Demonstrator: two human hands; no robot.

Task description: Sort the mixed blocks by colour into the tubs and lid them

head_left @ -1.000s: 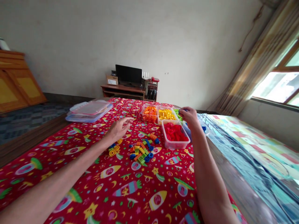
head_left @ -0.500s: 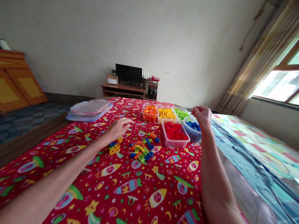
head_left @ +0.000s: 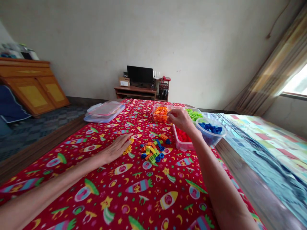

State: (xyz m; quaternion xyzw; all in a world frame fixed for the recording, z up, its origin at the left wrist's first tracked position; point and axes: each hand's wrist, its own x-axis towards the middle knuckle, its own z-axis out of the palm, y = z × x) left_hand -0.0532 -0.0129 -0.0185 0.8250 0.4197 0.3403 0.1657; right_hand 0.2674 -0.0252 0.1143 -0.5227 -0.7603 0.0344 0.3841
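Left hand (head_left: pixel 115 149) flat, fingers spread, holding nothing, steadying beside loose mixed bricks (head_left: pixel 153 152) on the worktop (head_left: pixel 134 191); right hand (head_left: pixel 180 118) over the sorted tubs (head_left: pixel 160 115) (fingers curled; grip contents impossible to tell), hovering near yellow.

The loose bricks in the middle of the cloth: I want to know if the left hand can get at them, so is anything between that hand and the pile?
Nothing visible blocks it. The left hand lies flat on the red cloth just left of the loose bricks, with only some yellow pieces at its fingertips.
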